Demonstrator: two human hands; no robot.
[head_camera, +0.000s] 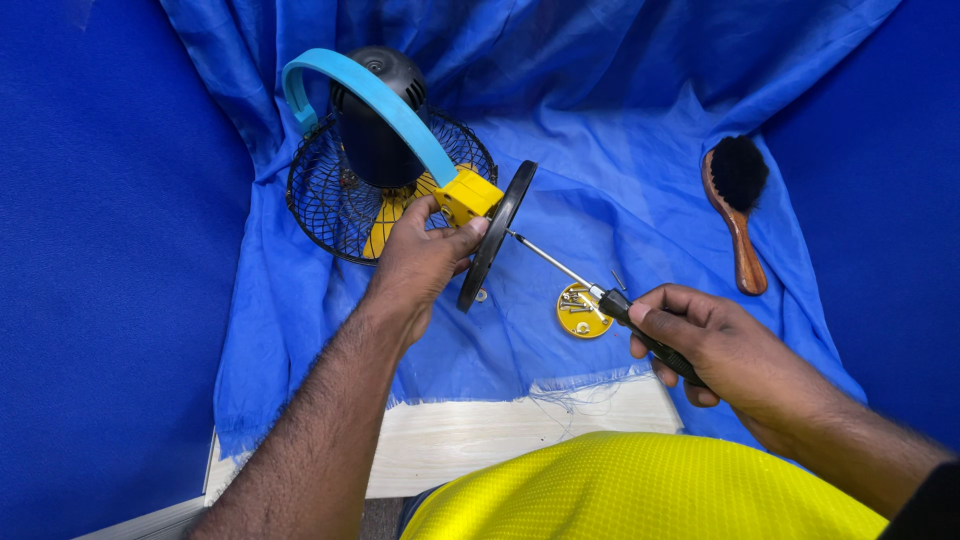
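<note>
We see the left hand (425, 262) clamped around the yellow block (468, 195) of a small fan (385, 165), which lies tipped over toward the far left corner of the blue cloth (640, 140). The fan's black wire cage (330, 195) rests on the cloth, its black motor housing (375, 120) points away from us, and a light blue curved arm (370, 95) arches over it down to the yellow block. The black round base (497, 235) stands on edge, just right of our left fingers.

The right hand (720, 350) is closed on the black handle of a screwdriver (600, 295), whose thin metal shaft reaches up to the centre of the base and touches it.

A small yellow cap (583, 310) holding loose screws lies on the cloth beneath the shaft, near the near edge. A wooden brush (738, 205) with black bristles lies toward the right edge, well apart from both hands.
</note>
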